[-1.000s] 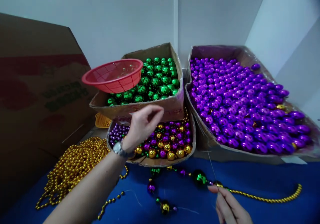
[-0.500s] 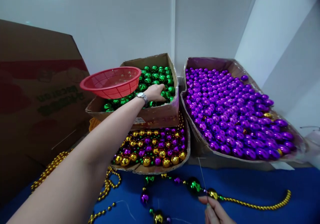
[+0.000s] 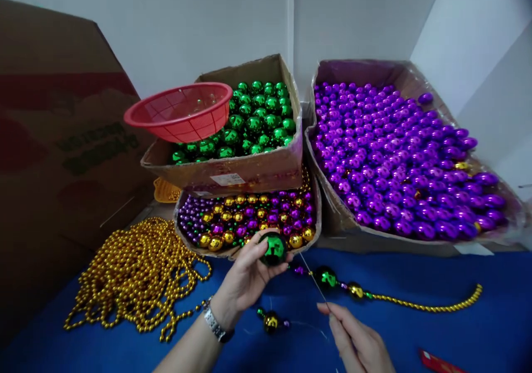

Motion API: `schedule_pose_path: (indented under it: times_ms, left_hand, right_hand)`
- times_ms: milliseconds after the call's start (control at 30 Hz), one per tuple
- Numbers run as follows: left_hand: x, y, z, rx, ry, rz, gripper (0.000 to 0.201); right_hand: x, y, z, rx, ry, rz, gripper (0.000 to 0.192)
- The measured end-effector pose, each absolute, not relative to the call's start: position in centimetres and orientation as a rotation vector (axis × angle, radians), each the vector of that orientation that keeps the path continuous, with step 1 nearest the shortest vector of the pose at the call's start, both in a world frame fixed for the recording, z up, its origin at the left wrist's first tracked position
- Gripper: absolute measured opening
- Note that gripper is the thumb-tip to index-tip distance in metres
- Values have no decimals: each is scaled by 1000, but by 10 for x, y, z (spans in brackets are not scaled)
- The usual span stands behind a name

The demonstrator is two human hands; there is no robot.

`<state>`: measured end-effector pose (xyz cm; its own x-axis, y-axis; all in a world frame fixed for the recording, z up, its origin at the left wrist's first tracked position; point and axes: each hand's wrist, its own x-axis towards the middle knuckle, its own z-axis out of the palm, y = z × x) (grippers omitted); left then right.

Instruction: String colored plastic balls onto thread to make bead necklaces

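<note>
While left hand (image 3: pixel 245 276) holds large green bead (image 3: pixel 274 248) at near edge of mixed-bead carton (image 3: pixel 222 253), right hand (image 3: pixel 355 337) pinches thin needle-like wire (image 3: pixel 313 278). Bead garland (image 3: pixel 326 277) on blue tabletop (image 3: pixel 399 340), just beyond right hand. Gold bead strands (image 3: pixel 133 267) heaped left; purple-bead carton (image 3: pixel 366 71) far right.

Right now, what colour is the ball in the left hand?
Shiny green; the ball shows best in the head view.

From afar I see a green ball (image 3: pixel 273 248), gold chains (image 3: pixel 124 273), purple beads (image 3: pixel 382 157) — red, grid-patterned basket (image 3: pixel 178 126), blue table (image 3: pixel 415 334).
</note>
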<state>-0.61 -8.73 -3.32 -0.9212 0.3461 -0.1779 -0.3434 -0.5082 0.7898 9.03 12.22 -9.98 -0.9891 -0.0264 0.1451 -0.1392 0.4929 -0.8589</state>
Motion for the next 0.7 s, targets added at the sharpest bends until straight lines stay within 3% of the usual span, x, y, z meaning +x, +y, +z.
schedule_pose_path:
  times_ms: [133, 333, 700]
  left_hand:
    - [1, -90, -51, -118, 1165, 2477, 31]
    - [2, -96, -51, -82, 1310, 2420, 38]
    - [4, -96, -51, -192, 1264, 2615, 30]
  right_hand:
    - [94, 129, -101, 376, -2699, 1437, 30]
    - [98, 130, -102, 347, -2690, 1427, 28]
    - [103, 124, -110, 502, -2685, 1474, 25]
